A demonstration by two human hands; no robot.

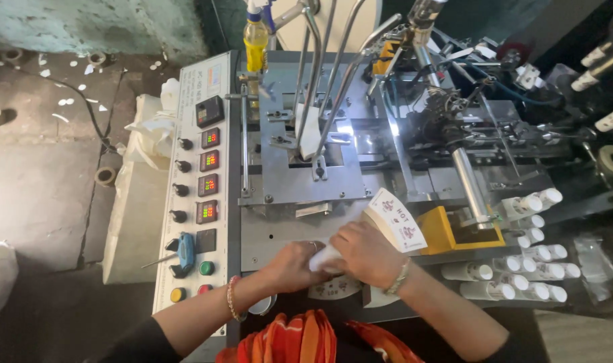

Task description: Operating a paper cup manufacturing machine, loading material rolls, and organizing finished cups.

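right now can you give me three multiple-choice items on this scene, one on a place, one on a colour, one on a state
1. Where is the control panel?
A. to the person's left
B. to the right
C. behind the rollers

2. What colour is the bottle at the top?
A. black
B. yellow
C. pink

3. What are the left hand and right hand doing?
A. resting apart
B. pressing buttons
C. gripping the stack of printed paper blanks together

Answers: 1 A, it runs down the machine's left edge. 2 B, plainly yellow. 3 C, both hands close around it.

Control panel left of both hands; finished cups lie right.
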